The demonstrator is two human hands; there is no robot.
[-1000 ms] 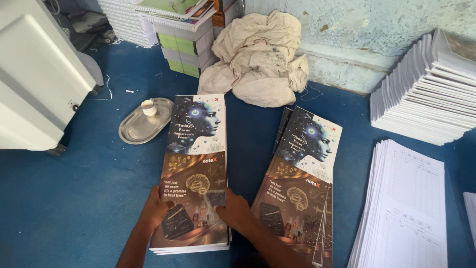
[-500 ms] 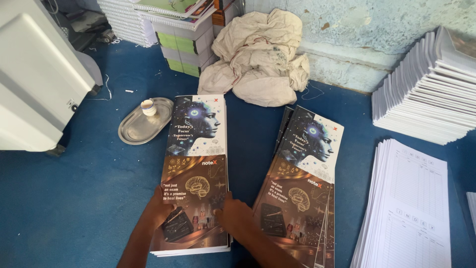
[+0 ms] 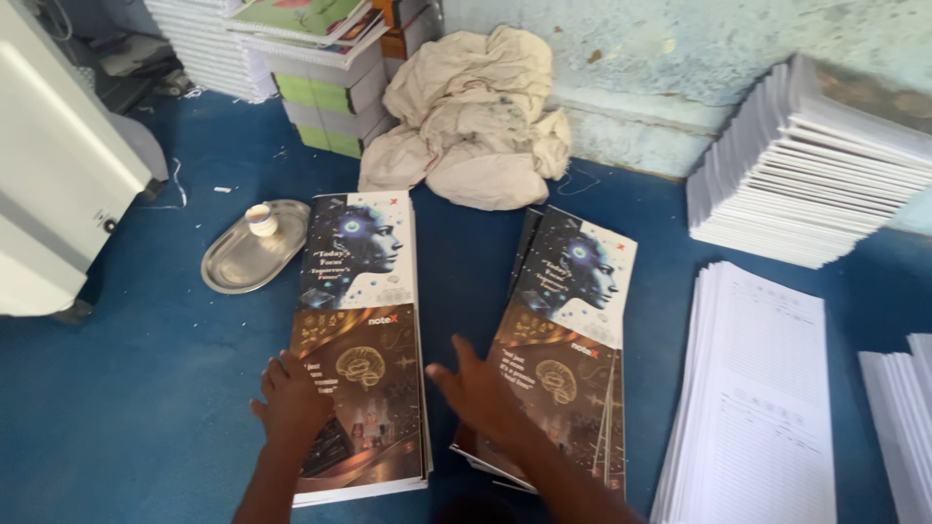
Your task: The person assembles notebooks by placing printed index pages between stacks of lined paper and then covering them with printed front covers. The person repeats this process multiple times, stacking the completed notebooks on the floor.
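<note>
Left hand: the left hand (image 3: 291,403) lies flat on the lower part of the left cover stack (image 3: 361,330), fingers spread and apart, pressing down and gripping nothing.
Right hand: the right hand (image 3: 481,388) rests open at the lower left edge of the right cover stack (image 3: 563,340), fingers splayed, thumb up, clasping nothing.
Left cover stack: a tall pile of printed covers lying flat on the blue floor (image 3: 116,417); the top sheet shows a pale head in profile on its far half and a gold brain drawing on its dark near half.
Right cover stack: the same printed covers, just right of the left cover stack with a strip of floor between them, turned slightly askew, its sheets fanned at the near edge.
Metal tray: an oval steel tray (image 3: 248,260) sits just left of the left cover stack's far end, with a small cup (image 3: 260,219) standing on it.
Cloth: a crumpled cream cloth (image 3: 476,121) is heaped beyond the left cover stack, against the wall.
White sheets: a pile of ruled white sheets (image 3: 757,388) lies well right of the left cover stack, past the right cover stack.
Machine: a white machine body (image 3: 49,165) stands far left of the left cover stack.
</note>
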